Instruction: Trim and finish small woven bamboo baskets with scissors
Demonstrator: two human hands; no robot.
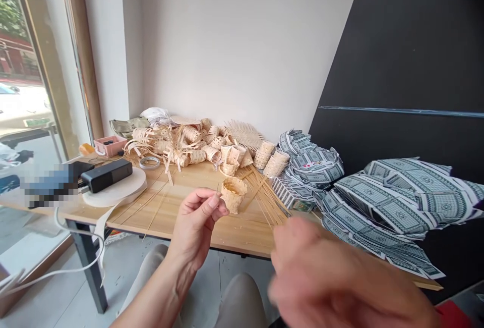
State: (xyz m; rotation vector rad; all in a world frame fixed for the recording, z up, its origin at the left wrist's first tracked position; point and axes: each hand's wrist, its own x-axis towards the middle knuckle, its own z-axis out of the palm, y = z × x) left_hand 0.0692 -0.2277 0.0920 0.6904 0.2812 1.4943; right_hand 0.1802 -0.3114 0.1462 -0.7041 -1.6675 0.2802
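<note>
My left hand (198,217) is raised over the table's front edge, fingers pinched on a small woven straw basket (233,194) held by its side. My right hand (325,277) is close to the camera at the lower right, smeared by motion, so its fingers cannot be made out. Loose straw strips (260,192) lie fanned on the wooden table (181,212) just behind the held basket.
A heap of small woven baskets (196,149) and a woven fan sits at the back. Patterned paper fans (381,202) spread to the right under a black board (408,65). A black box (107,174), tape roll and pink tray (109,145) stand at the left by the window.
</note>
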